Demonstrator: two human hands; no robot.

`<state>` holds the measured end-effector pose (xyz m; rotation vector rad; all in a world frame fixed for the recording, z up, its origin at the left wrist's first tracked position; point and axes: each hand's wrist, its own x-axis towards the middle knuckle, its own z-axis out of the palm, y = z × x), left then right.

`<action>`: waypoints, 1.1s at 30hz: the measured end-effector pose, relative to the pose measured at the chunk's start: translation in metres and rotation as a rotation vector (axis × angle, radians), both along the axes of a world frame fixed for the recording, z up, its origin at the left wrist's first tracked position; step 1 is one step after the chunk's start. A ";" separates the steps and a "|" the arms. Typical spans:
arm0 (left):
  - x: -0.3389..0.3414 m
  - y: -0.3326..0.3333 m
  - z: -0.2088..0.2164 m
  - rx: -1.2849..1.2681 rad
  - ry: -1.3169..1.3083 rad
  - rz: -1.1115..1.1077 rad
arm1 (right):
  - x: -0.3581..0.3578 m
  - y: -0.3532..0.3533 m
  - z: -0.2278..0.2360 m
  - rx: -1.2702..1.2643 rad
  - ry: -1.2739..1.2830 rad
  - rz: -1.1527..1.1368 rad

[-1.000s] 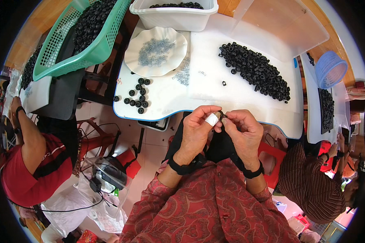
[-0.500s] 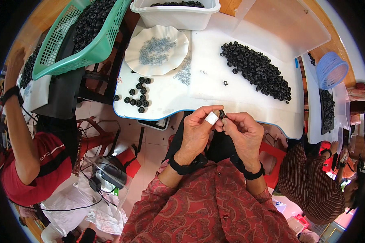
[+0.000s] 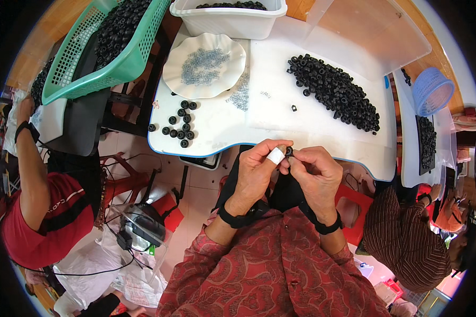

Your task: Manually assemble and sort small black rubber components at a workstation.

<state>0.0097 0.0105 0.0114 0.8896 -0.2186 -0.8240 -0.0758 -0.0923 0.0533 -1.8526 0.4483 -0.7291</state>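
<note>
In front of my body, close to the table's front edge, my left hand (image 3: 255, 170) pinches a small black ring-shaped part (image 3: 289, 151) between its fingertips. White tape (image 3: 275, 155) is wrapped around one digit of that hand. My right hand (image 3: 318, 170) is closed in a pinch right beside the part, its fingertips at the part's edge; whatever else they may hold is too small to make out. Beyond the hands lies a long heap of similar black parts (image 3: 336, 92). Several loose black parts (image 3: 186, 127) sit on the table to the left.
A wavy-edged white plate (image 3: 170, 79) bears small clear pieces, with more spilled beside it. Behind it stands a white tub (image 3: 230, 24) of black parts. A green basket (image 3: 135, 68) is at left, a blue basket (image 3: 445, 90) at right. Co-workers sit on both sides.
My hands stay in place, with the black part turned slightly and its hole now more visible. The co-worker at left has shifted their arm and hand.
</note>
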 end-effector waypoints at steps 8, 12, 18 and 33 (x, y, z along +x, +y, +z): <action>-0.002 -0.003 0.004 -0.014 -0.002 0.061 | 0.000 -0.001 -0.002 -0.010 -0.007 -0.018; -0.001 -0.001 -0.001 0.020 -0.044 0.045 | 0.000 0.001 0.001 0.024 -0.006 -0.003; 0.001 0.003 0.006 0.095 -0.171 0.019 | -0.001 0.001 0.003 0.053 -0.012 0.012; -0.001 0.004 0.004 0.025 -0.067 0.035 | -0.005 -0.015 -0.002 -0.097 0.055 0.111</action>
